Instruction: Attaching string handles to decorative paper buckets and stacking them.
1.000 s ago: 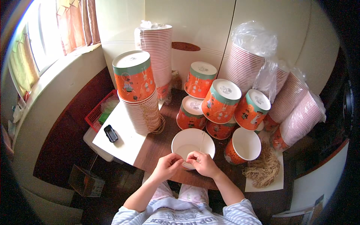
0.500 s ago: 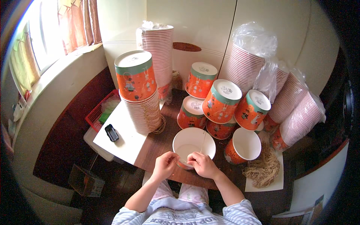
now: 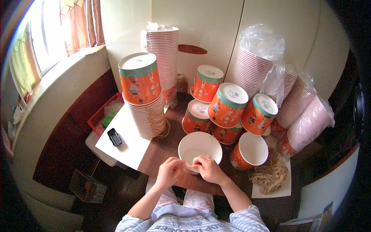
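An open paper tub (image 3: pixel 196 140) with a white inside stands upright in front of me at the table's near edge. Over its near rim, my left hand (image 3: pixel 169 172) and my right hand (image 3: pixel 210 170) work close together, both with pinched fingers. A short length of pale cord (image 3: pixel 188 166) runs between my fingertips. A thin strand also shows at the tub's far rim; whether it joins the cord is hidden. Just right of the tub, a second open orange tub (image 3: pixel 254 148) leans slightly. Beside that lies a bundle of tan cords (image 3: pixel 270 176).
Several upside-down orange tubs (image 3: pixel 228 104) are piled beyond my hands. Tall nested stacks (image 3: pixel 145 116) rise at the left, others (image 3: pixel 307 121) in plastic at the right. A black tray (image 3: pixel 114 137) lies on a white board (image 3: pixel 133 152), near a red basket (image 3: pixel 96 118).
The pale cord between my hands shows more plainly, and my left fingers have shifted slightly toward the right hand. The strand running up from my right hand no longer looks taut.
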### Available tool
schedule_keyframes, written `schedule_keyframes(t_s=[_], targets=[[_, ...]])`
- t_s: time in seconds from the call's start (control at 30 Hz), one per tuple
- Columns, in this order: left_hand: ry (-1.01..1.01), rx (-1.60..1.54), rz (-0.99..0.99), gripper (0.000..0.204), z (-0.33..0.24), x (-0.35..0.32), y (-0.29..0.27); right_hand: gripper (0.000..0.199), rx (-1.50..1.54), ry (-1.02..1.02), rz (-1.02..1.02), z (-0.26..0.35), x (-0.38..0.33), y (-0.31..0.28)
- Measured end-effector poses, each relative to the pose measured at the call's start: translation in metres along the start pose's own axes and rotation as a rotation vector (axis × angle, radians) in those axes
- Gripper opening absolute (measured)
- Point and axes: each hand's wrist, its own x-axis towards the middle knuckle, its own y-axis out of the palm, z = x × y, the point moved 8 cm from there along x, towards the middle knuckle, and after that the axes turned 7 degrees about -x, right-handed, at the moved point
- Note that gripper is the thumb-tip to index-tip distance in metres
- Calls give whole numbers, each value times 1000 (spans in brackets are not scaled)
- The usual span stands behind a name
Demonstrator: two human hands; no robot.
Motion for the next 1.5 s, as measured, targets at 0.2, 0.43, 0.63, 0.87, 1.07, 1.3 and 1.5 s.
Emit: schedule_keyframes(t_s=[0.2,0.43,0.63,0.87,1.07,1.3,1.5], targets=[[225,167,26,13,-36,7,5,5,6,-61,32,11,9,-3],[223,189,79,9,-31,9,15,13,507,238,32,-32,2,14],[227,212,0,10,-20,1,7,14,806,152,-125,-36,8,-22],[81,38,-167,11,9,-32,4,17,-11,-4,-85,0,-11,-30],[-123,-221,-212,11,52,-49,15,24,-482,-276,179,47,-53,37],[-458,-682,-122,13,81,-59,31,17,-641,-322,27,30,-70,71],[-492,-730,39,16,76,-59,45,17,-656,-265,49,23,-70,77]])
